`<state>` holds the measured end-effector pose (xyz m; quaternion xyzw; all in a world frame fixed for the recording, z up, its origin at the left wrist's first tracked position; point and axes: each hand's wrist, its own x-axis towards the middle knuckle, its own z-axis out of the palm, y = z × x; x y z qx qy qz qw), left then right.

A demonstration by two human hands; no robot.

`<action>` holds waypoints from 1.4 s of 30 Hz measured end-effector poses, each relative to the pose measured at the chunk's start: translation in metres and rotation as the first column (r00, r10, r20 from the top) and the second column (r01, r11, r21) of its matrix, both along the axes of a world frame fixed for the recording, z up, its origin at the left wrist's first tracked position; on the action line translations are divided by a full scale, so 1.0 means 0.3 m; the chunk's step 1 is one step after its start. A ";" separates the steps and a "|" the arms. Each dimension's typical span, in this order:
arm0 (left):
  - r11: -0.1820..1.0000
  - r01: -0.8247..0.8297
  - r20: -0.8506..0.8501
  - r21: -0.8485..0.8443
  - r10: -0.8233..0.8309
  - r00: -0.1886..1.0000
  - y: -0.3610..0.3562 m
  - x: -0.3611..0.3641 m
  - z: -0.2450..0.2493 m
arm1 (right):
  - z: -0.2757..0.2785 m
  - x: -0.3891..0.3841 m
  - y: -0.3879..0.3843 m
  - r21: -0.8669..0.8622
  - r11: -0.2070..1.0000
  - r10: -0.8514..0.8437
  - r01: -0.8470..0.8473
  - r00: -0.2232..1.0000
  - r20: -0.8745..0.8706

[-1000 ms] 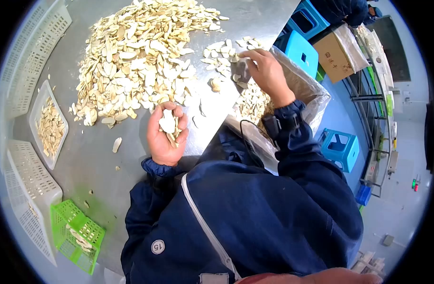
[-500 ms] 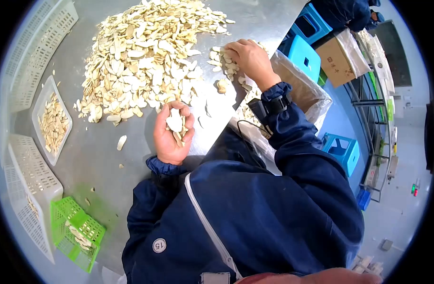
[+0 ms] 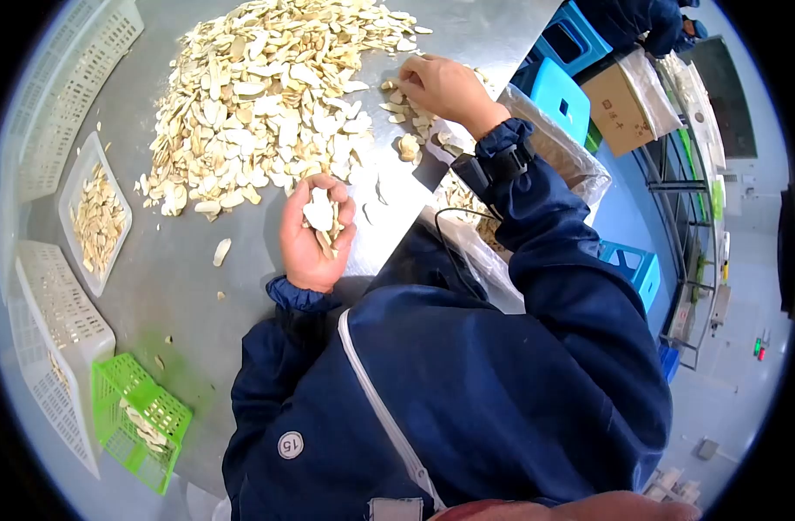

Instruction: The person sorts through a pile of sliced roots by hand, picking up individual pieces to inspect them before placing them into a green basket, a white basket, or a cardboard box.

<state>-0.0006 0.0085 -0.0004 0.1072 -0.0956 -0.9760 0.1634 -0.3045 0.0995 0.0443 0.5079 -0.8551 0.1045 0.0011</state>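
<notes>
My left hand [image 3: 306,259] is cupped, palm up, with its fingers curled around several pale dried slices [image 3: 320,214]. It sits at the near edge of a large heap of the same cream and tan slices [image 3: 250,104] on the steel table. Farther right, my right hand [image 3: 450,90] is over a small scatter of slices [image 3: 421,124] by the table's edge. Its fingertips are pinched together, and anything between them is hidden. A single slice [image 3: 222,253] lies apart from the heap, left of my left hand.
On the left stand a white tray of slices [image 3: 124,227], white perforated baskets [image 3: 89,334] and a green basket [image 3: 124,369]. A plastic-lined box [image 3: 588,184] with slices is below the table's right edge. Blue stools [image 3: 561,102], a carton [image 3: 619,104] and another person [image 3: 627,22] are beyond.
My right hand has moved up and slightly left over the small scatter, its fingers drawn closer together. My left hand has shifted slightly upward, still holding its slices.
</notes>
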 end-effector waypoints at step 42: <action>0.999 0.011 0.032 -0.039 -0.010 0.999 0.003 -0.002 0.007 | 0.026 0.209 0.200 -0.256 0.934 -0.207 0.249 0.962 0.178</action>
